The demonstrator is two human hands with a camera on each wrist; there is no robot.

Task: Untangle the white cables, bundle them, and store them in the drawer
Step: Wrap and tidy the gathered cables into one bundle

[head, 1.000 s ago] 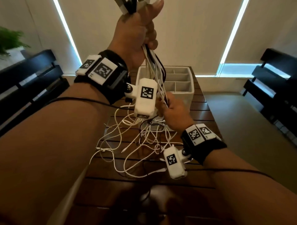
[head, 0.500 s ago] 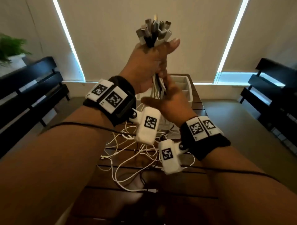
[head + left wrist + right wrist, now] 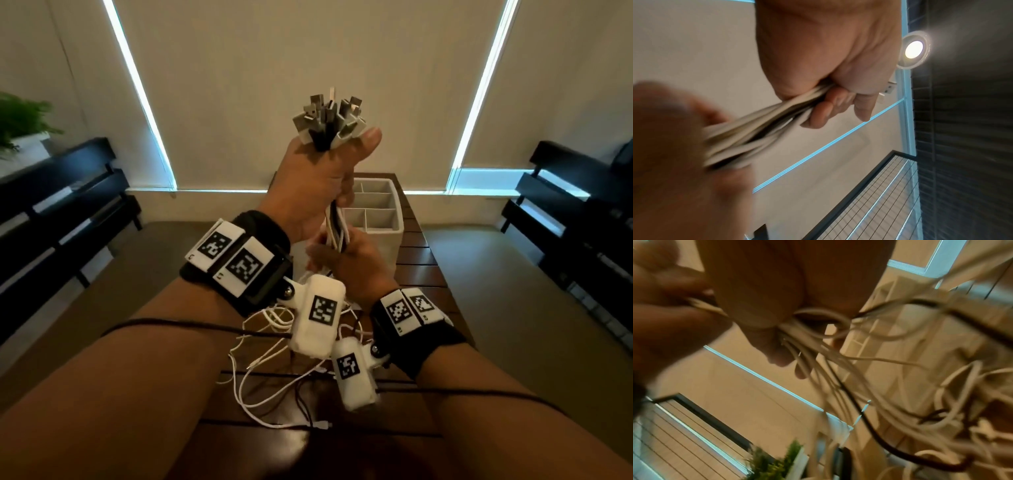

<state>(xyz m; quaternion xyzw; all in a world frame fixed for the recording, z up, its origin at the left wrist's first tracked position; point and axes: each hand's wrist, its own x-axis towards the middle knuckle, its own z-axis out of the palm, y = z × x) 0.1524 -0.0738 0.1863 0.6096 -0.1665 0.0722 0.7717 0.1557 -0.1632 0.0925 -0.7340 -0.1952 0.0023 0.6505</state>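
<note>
The thin white cables point(image 3: 337, 224) are gripped by the left hand point(image 3: 318, 185); the right hand point(image 3: 356, 260), closed around them, should be slid down evenly.

Setting: indoor lounge or meeting-type room, dim; exact kind cannot be told. Evidence: dark slatted wooden table point(image 3: 418, 270) beneath both hands; white compartmented organiser point(image 3: 380, 209) standing on it just beyond the hands; black slatted benches, one point(image 3: 58, 205) well to the left, one point(image 3: 575, 212) well to the right; drawn beige roller blinds point(image 3: 308, 61) on the windows beyond; potted green plant point(image 3: 20, 120) far left; recessed ceiling lamp point(image 3: 913, 49) above.
</note>
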